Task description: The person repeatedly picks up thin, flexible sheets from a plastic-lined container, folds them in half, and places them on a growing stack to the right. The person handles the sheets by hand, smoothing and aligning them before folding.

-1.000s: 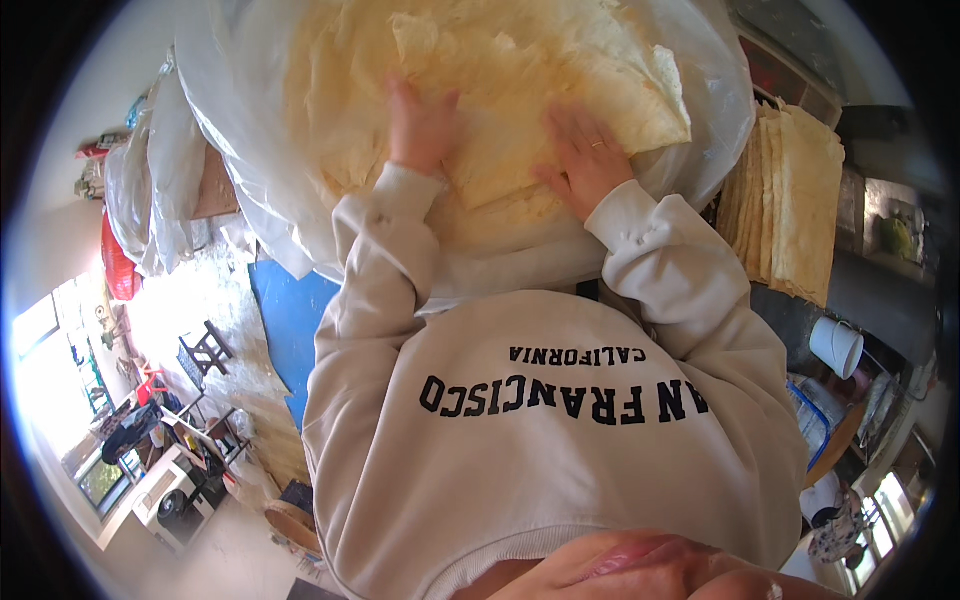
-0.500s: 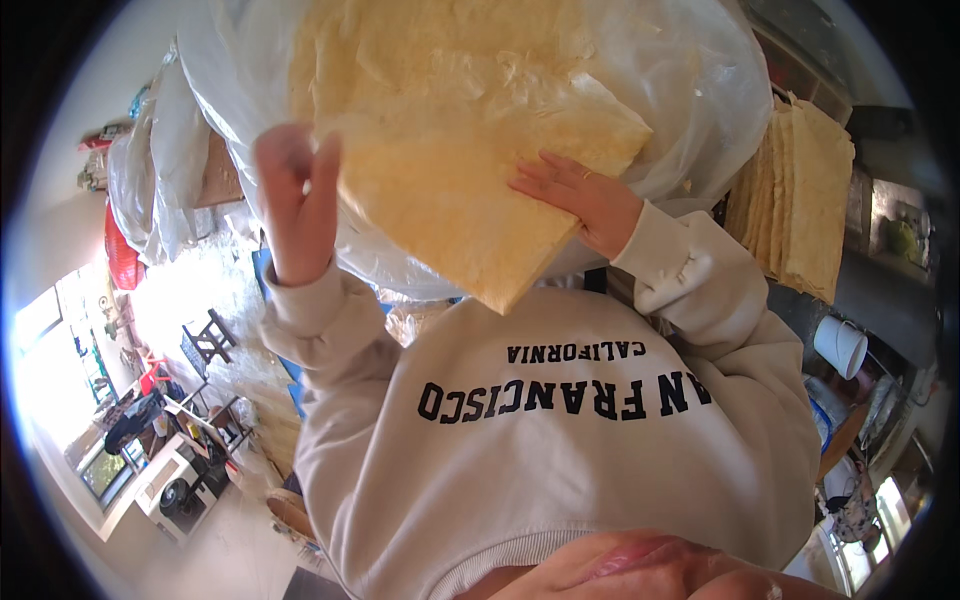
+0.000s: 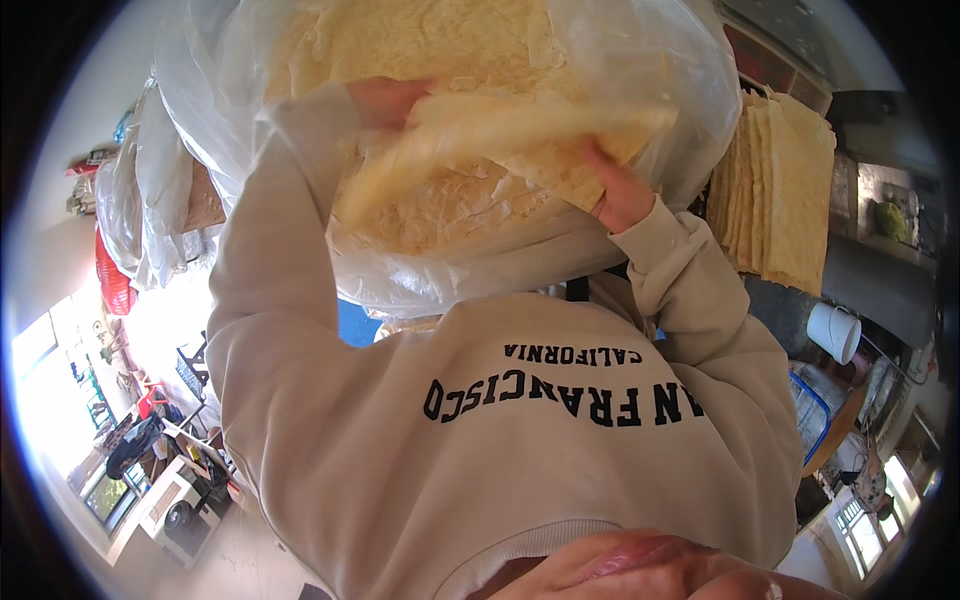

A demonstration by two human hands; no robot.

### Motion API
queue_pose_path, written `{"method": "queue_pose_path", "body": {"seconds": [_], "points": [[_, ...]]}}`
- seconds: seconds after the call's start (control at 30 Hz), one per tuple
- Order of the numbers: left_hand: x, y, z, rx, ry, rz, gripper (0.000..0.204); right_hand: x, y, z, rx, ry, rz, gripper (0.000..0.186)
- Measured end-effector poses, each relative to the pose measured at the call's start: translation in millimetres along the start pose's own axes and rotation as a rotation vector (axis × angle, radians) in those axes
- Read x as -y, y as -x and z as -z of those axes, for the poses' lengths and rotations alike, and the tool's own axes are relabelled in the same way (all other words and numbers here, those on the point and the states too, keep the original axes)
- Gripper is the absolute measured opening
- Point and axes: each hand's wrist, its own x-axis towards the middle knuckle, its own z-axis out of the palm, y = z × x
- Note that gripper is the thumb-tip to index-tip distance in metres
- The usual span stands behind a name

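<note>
The left hand (image 3: 385, 100) and the right hand (image 3: 620, 195) lift one thin yellowish flatbread sheet (image 3: 520, 135) between them. The fingers of each hand pinch its edges. Just under the fingers lies the pile of flatbread (image 3: 440, 40) inside a clear plastic bag (image 3: 690, 90). Right of the right fingers stands a stack of folded sheets (image 3: 785, 190).

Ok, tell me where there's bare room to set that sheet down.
Hardly any. The clear bag is filled with pale sheets; both hands, left hand and right hand, hold one sheet over it. To the right, the stack of flat sheets fills the counter.
</note>
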Motion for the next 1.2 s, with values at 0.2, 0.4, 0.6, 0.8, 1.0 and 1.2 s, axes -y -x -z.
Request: {"method": "queue_pose_path", "body": {"seconds": [0.2,0.4,0.6,0.8,1.0,1.2], "points": [[-0.1,29.4,-10.4,-0.836,0.148,-0.009,0.066,6.4,-5.8,11.9,-0.208,-0.248,-0.089,0.047],[-35.7,-10.2,-140.3,-1.094,-0.925,-0.351,0.065,1.4,-9.0,17.5,-0.225,-0.241,-0.059,0.047],[-54.4,13.0,-148.6,-1.062,0.483,-0.551,0.054,6.2,-7.4,4.1,-0.310,-0.200,-0.012,0.045],[-72.2,21.5,-212.1,-0.207,1.838,-0.523,0.045,-19.7,-2.3,-16.8,-0.169,-0.306,0.040,0.044],[-79.8,10.5,-218.9,-0.219,1.819,-0.463,0.051,15.9,23.5,-14.4,-0.308,0.699,-0.144,0.048],[-73.9,25.4,-232.5,-0.264,1.747,-0.470,0.051,14.1,28.6,-13.5,-0.290,-0.043,0.035,0.039]]}}
